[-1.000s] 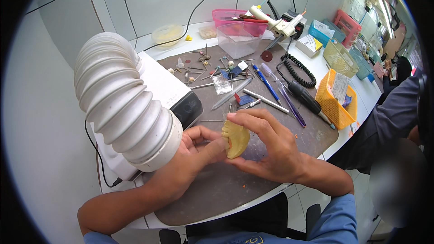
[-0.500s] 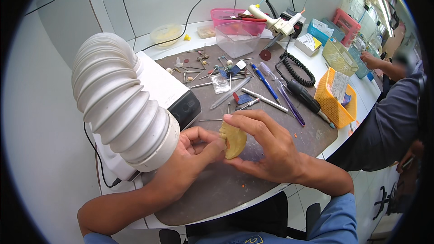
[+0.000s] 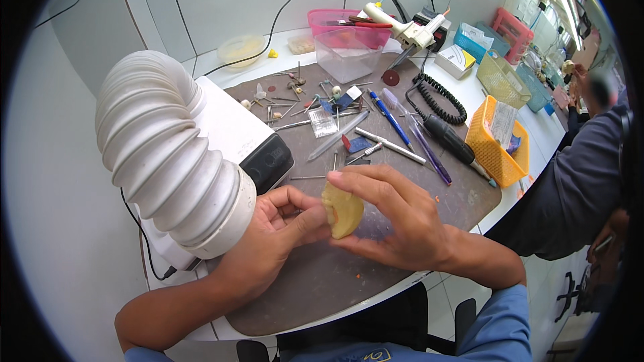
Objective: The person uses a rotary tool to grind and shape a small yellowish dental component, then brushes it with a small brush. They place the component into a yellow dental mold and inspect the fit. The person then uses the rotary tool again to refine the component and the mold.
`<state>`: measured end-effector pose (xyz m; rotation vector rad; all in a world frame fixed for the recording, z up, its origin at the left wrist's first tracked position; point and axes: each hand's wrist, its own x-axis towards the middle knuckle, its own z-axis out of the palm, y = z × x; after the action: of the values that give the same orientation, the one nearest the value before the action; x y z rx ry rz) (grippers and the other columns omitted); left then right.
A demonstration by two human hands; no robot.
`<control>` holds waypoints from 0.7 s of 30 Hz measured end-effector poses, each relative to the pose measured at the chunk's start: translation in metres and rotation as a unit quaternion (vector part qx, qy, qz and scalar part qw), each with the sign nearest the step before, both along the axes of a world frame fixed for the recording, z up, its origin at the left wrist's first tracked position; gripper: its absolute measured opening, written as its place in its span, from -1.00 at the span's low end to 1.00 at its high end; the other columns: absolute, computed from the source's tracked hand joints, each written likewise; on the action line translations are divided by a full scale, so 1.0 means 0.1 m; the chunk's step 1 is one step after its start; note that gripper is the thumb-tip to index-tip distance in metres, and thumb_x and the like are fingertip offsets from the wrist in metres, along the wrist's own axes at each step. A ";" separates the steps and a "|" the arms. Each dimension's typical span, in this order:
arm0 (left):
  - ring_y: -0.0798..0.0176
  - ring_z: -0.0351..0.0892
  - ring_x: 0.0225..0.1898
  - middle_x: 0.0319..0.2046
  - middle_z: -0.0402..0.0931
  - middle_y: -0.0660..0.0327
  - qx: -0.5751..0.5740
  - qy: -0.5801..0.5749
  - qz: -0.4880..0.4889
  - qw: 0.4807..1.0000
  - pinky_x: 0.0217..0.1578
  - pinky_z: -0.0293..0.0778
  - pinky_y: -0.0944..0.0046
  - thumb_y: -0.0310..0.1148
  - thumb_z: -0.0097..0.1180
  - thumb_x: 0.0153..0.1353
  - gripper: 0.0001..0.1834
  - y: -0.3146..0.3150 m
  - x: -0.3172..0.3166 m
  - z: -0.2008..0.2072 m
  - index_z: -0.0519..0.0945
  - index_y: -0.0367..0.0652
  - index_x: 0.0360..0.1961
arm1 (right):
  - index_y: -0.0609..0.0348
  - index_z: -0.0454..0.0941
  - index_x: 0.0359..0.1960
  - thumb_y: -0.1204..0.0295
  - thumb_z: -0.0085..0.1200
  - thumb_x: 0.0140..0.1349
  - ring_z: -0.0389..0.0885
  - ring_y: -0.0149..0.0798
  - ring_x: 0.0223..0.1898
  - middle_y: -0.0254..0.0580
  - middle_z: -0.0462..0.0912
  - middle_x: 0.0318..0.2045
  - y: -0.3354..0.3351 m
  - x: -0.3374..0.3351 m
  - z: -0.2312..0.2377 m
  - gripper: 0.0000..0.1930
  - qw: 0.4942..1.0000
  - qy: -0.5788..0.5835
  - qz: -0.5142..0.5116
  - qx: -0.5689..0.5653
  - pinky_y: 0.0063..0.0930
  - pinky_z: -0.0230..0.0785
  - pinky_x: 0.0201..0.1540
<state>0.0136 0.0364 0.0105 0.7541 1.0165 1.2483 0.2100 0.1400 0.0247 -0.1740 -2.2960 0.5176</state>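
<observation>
Over the front of the brown mat, a yellow plaster dental cast is held on edge between the thumb and fingers of my right hand. A small orange-pink patch shows on its toothed side. My left hand is at that side, its thumb and fingers closed together against the edge of the cast. Whatever is pinched in those fingertips, if anything, is hidden. Just beyond the cast lie a thin metal bur, a white-handled tool and a small blue and red piece.
A white ribbed suction hose hangs close by my left forearm, over a white machine. Burs, pens and a black handpiece crowd the mat. A yellow basket stands right; a co-worker is beyond.
The view has shifted slightly. My hands hold nearly the same pose around the cast. The co-worker's hand at the far right has moved.
</observation>
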 end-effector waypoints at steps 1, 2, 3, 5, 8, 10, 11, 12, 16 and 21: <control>0.32 0.66 -0.03 -0.10 0.60 0.14 -0.001 0.003 -0.005 1.000 0.07 0.64 0.23 -0.38 0.20 0.41 -0.83 0.00 -0.01 0.00 0.52 -0.25 -0.11 | 0.22 0.46 0.26 0.55 0.49 -0.10 0.66 0.02 0.01 0.03 0.61 0.04 0.00 0.00 0.00 -0.22 1.000 0.003 0.008 0.004 -0.22 0.58 0.01; 0.32 0.66 -0.03 -0.10 0.60 0.14 -0.004 0.010 -0.005 1.000 0.07 0.64 0.23 -0.39 0.20 0.41 -0.84 0.00 0.00 0.00 0.53 -0.25 -0.11 | 0.24 0.47 0.25 0.55 0.50 -0.11 0.66 0.01 0.00 0.03 0.62 0.04 0.00 0.00 0.00 -0.23 1.000 0.004 0.011 0.010 -0.23 0.58 0.01; 0.31 0.66 -0.03 -0.10 0.60 0.14 -0.007 0.016 -0.005 1.000 0.07 0.65 0.22 -0.40 0.20 0.41 -0.84 0.00 0.00 0.00 0.53 -0.25 -0.12 | 0.26 0.48 0.24 0.55 0.50 -0.11 0.67 0.01 -0.01 0.03 0.62 0.05 0.00 0.00 -0.01 -0.23 1.000 0.004 0.014 0.015 -0.24 0.59 0.00; 0.30 0.66 -0.04 -0.10 0.60 0.14 -0.009 0.020 -0.012 1.000 0.07 0.65 0.22 -0.41 0.21 0.40 -0.85 0.01 -0.01 -0.01 0.53 -0.25 -0.13 | 0.28 0.49 0.23 0.54 0.51 -0.13 0.68 0.00 -0.02 0.04 0.63 0.05 0.01 0.01 -0.02 -0.23 1.000 0.003 0.019 0.020 -0.24 0.59 -0.01; 0.28 0.67 -0.05 -0.10 0.60 0.13 -0.009 0.009 -0.036 0.999 0.07 0.63 0.21 -0.41 0.22 0.39 -0.84 0.03 -0.03 -0.02 0.53 -0.25 -0.14 | 0.30 0.49 0.22 0.51 0.53 -0.14 0.69 0.00 -0.04 0.06 0.64 0.06 0.01 0.03 0.00 -0.22 1.000 -0.002 0.022 0.013 -0.25 0.59 -0.02; 0.27 0.67 -0.06 -0.10 0.61 0.13 -0.015 -0.006 -0.052 0.999 0.06 0.62 0.20 -0.41 0.23 0.38 -0.84 0.03 -0.05 -0.02 0.53 -0.25 -0.15 | 0.30 0.50 0.22 0.48 0.54 -0.15 0.70 0.00 -0.05 0.06 0.64 0.05 0.01 0.04 0.01 -0.22 1.000 -0.006 0.025 -0.004 -0.26 0.59 -0.03; 0.27 0.67 -0.07 -0.10 0.61 0.12 -0.014 -0.009 -0.055 0.998 0.06 0.61 0.20 -0.41 0.23 0.38 -0.83 0.03 -0.05 -0.01 0.53 -0.25 -0.15 | 0.29 0.50 0.22 0.46 0.54 -0.14 0.70 -0.01 -0.06 0.06 0.65 0.04 0.02 0.04 0.01 -0.21 1.000 -0.003 0.026 -0.001 -0.27 0.59 -0.04; 0.28 0.66 -0.07 -0.11 0.61 0.12 -0.012 -0.011 -0.059 0.998 0.06 0.60 0.20 -0.40 0.23 0.38 -0.83 0.02 -0.05 0.00 0.52 -0.25 -0.15 | 0.29 0.50 0.22 0.44 0.55 -0.13 0.71 -0.01 -0.07 0.05 0.66 0.03 0.03 0.05 0.00 -0.21 1.000 -0.001 0.027 0.002 -0.27 0.59 -0.05; 0.28 0.66 -0.09 -0.12 0.61 0.10 -0.042 -0.009 -0.077 0.996 0.05 0.59 0.22 -0.39 0.22 0.39 -0.82 0.01 -0.05 0.01 0.49 -0.23 -0.13 | 0.29 0.51 0.22 0.36 0.56 -0.09 0.73 -0.04 -0.11 0.03 0.69 0.00 0.04 0.07 -0.04 -0.23 0.998 -0.001 0.029 -0.047 -0.29 0.59 -0.08; 0.29 0.65 -0.09 -0.13 0.59 0.11 -0.029 -0.098 -0.079 0.992 -0.02 0.61 0.23 -0.37 0.22 0.39 -0.79 -0.03 0.00 0.04 0.46 -0.22 -0.10 | 0.32 0.53 0.20 0.30 0.57 -0.07 0.74 -0.08 -0.10 0.02 0.70 0.02 0.04 0.08 -0.06 -0.24 0.997 0.016 0.041 -0.069 -0.31 0.61 -0.08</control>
<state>0.0141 0.0334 0.0149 0.6404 0.8142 1.1264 0.2184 0.1437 0.0185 -0.1379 -2.2440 0.7176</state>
